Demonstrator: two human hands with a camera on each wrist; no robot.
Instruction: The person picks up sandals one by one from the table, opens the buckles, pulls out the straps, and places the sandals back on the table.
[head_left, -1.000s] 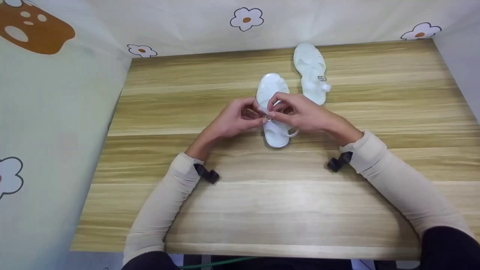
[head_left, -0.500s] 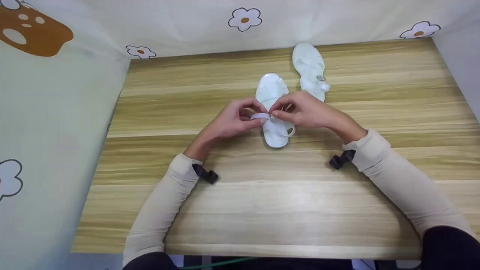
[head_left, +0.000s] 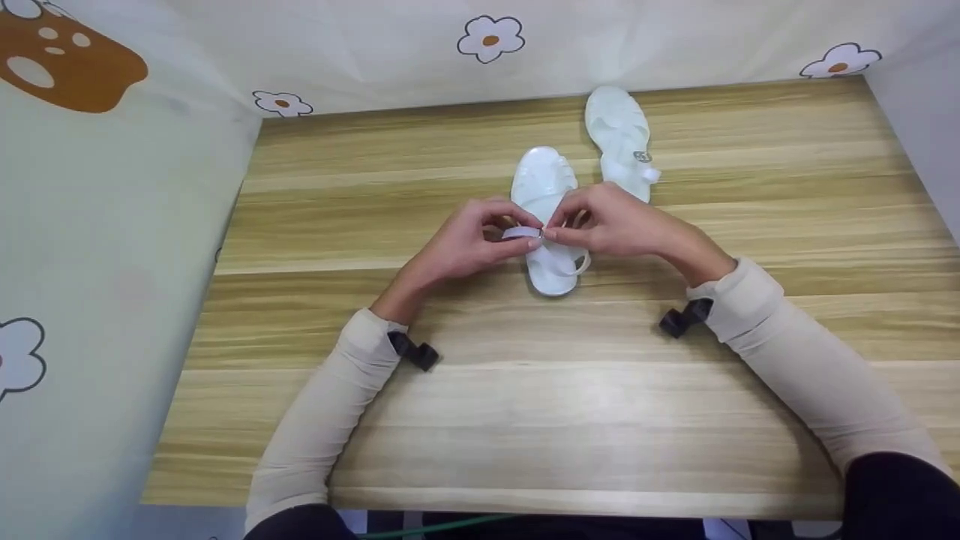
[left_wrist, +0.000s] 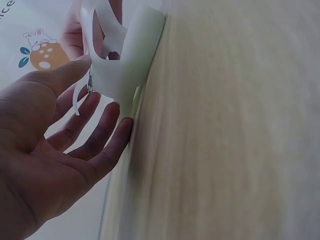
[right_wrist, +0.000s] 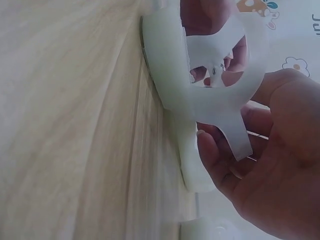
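A white sandal (head_left: 553, 279) lies sole down on the wooden table, toe away from me. Over its middle my left hand (head_left: 471, 238) pinches the small metal buckle (left_wrist: 90, 84) between thumb and fingers. A free end of the white strap (head_left: 517, 232) sticks out leftward from the buckle, under the left fingers. Close against it, on the right, my right hand (head_left: 615, 223) pinches the strap beside the buckle; its fingertips nearly meet the left ones. In the right wrist view the sandal's heel strap (right_wrist: 220, 100) loops up in front of the right fingers. The fingertips partly hide the buckle.
A second white sandal (head_left: 616, 124) lies farther back and to the right, near the wall, with a buckle on its side. A flower-printed cloth wall (head_left: 375, 52) borders the table (head_left: 480, 420) at the back and left.
The strap end has come out to the left of the buckle, beneath my left fingers. My right fingertips have shifted slightly at the strap. Both sandals stay in place.
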